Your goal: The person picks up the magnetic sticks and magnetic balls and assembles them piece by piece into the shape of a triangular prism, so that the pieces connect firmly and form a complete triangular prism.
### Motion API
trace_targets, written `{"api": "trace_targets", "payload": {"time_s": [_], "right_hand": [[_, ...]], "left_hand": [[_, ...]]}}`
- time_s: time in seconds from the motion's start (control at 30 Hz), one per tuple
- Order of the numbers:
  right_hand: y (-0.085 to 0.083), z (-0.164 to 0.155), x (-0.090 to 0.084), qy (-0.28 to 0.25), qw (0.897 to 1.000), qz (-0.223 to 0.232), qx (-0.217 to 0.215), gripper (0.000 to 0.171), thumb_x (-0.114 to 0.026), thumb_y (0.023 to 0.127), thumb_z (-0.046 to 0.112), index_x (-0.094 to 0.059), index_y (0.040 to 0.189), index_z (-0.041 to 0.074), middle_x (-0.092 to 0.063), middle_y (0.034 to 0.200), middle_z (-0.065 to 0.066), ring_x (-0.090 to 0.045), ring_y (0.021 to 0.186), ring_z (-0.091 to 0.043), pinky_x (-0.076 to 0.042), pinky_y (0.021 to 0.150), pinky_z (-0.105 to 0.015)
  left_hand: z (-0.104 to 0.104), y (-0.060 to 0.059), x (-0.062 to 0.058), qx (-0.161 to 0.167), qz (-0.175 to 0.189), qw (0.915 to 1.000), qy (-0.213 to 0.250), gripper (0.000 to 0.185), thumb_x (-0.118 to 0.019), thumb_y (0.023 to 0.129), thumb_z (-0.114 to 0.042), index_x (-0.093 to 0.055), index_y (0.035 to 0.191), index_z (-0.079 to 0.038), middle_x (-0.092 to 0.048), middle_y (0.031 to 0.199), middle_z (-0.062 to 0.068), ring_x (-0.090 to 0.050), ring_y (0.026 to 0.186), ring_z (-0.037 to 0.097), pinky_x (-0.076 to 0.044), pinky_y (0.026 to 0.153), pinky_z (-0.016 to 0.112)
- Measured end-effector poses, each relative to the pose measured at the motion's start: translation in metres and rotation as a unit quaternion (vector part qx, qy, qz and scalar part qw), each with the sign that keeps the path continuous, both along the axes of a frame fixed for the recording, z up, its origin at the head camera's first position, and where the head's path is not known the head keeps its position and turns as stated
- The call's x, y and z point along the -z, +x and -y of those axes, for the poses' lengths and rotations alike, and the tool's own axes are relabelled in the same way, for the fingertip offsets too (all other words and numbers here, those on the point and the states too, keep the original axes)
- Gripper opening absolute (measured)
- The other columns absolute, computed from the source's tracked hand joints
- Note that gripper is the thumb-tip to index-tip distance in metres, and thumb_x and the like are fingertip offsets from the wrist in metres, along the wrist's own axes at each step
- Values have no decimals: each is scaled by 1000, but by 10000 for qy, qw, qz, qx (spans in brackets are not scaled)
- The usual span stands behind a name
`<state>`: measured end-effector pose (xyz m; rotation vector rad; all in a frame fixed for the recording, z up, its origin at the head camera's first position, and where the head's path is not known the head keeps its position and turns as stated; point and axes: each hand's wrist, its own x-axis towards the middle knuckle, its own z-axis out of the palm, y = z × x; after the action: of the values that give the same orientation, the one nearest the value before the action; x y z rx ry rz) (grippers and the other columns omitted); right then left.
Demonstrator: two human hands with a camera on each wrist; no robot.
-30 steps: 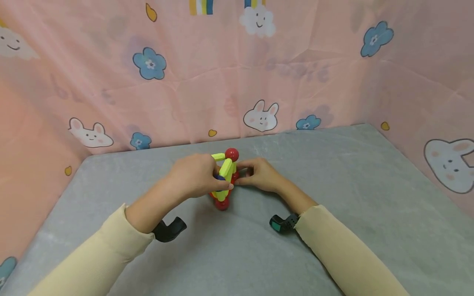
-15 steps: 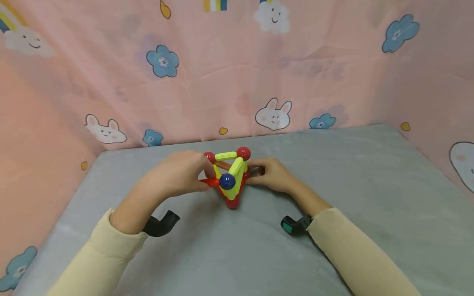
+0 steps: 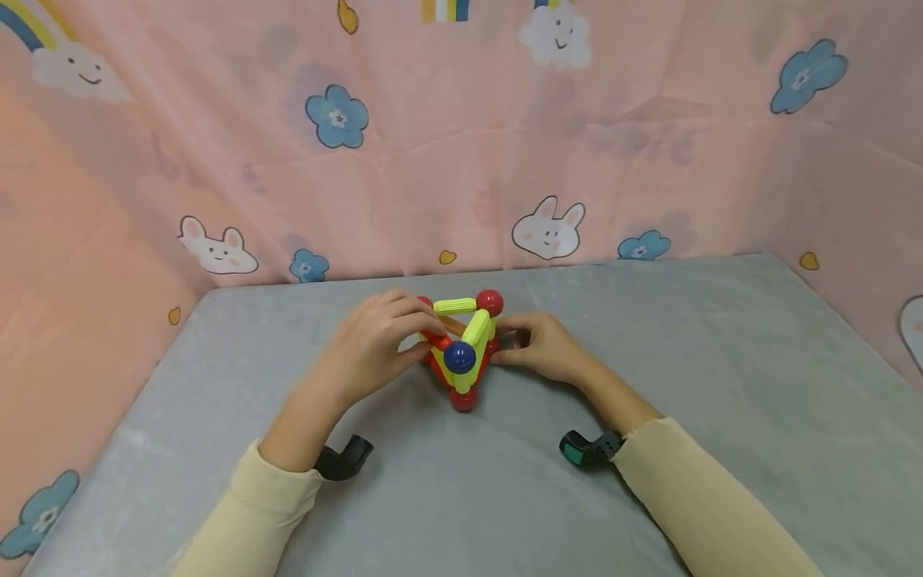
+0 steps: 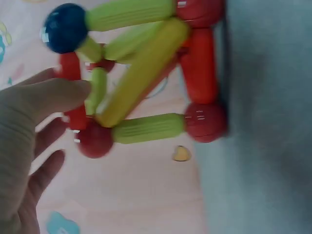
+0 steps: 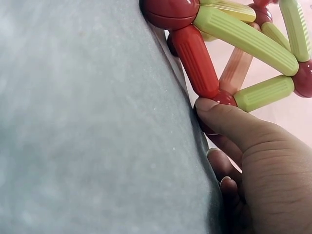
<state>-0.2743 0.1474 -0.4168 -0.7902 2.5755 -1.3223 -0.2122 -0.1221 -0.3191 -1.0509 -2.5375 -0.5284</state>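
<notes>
The stick-and-ball structure [image 3: 461,353] stands on the grey surface [image 3: 649,497], a little past its middle toward 12 o'clock, between the two hands. It is made of yellow-green sticks, red sticks, one pale orange stick, red balls and one dark blue ball [image 3: 459,357]. The blue ball faces the person, and a red ball [image 3: 464,399] at the bottom rests on the surface.

The left hand [image 3: 375,349] is at 9 o'clock of the structure. Its fingers are curved and reach to the upper sticks; in the left wrist view the thumb [image 4: 53,100] presses against a red stick and a yellow-green stick, so the grip is closed on the structure.

The right hand [image 3: 544,349] is at 3 o'clock of it, low on the surface. In the right wrist view the thumb [image 5: 229,122] lies on a lower red ball [image 5: 217,105] where a red stick and a yellow-green stick meet (the other fingers are curled under, near the cloth). Its grip is also closed on the structure.

Both arms wear pale yellow sleeves [image 3: 692,505], and a dark device [image 3: 587,449] sits at each wrist.

Behind the surface hangs a pink curtain [image 3: 649,144] with white rabbits [image 3: 548,228], blue flowers [image 3: 336,117], clouds and rainbows. No brand, label or writing can be read anywhere.
</notes>
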Motion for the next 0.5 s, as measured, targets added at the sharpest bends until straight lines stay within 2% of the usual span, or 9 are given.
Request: {"api": "trace_targets", "payload": {"time_s": [0.13, 0.27, 0.33, 0.4, 0.5], "right_hand": [[0, 1, 0, 4, 10000, -71, -1, 40, -83, 83, 17, -74, 121, 11, -71, 101, -7, -54, 76, -18, -45, 66, -24], [0, 2, 1, 3, 10000, -48, -13, 39, -83, 83, 15, -74, 120, 10, -71, 99, -7, -55, 75, -17, -45, 65, -23], [0, 2, 2, 8, 10000, -29, -32, 39, -83, 83, 15, -74, 120, 10, -71, 99, -7, -55, 76, -17, -45, 65, -23], [0, 2, 2, 17, 10000, -36, -36, 39, -83, 83, 14, -74, 120, 10, -71, 99, -7, -55, 76, -17, -45, 65, -24], [0, 3, 1, 31, 10000, -65, -17, 38, -82, 83, 13, -74, 119, 9, -71, 99, -7, -55, 77, -18, -45, 66, -24]], "left_hand": [[2, -4, 13, 78, -150, 9974, 700, 28, -89, 75, -7, -78, 101, -12, -77, 102, 1, -67, 107, 20, -55, 96, 38], [2, -6, 19, 131, -217, 9965, 797, 24, -88, 77, -9, -78, 99, -11, -78, 103, 2, -67, 111, 21, -53, 101, 41], [4, -6, 19, 80, -142, 9968, 779, 25, -87, 78, -9, -78, 101, -10, -77, 110, 4, -65, 116, 23, -51, 104, 43], [8, -6, 18, -76, 165, 9959, 889, 32, -85, 80, -7, -76, 110, -10, -73, 123, 5, -61, 124, 24, -50, 107, 45], [16, -7, 17, -420, 1013, 9866, 1207, 49, -79, 83, -6, -66, 129, -12, -61, 142, 5, -52, 136, 26, -45, 112, 50]]}}
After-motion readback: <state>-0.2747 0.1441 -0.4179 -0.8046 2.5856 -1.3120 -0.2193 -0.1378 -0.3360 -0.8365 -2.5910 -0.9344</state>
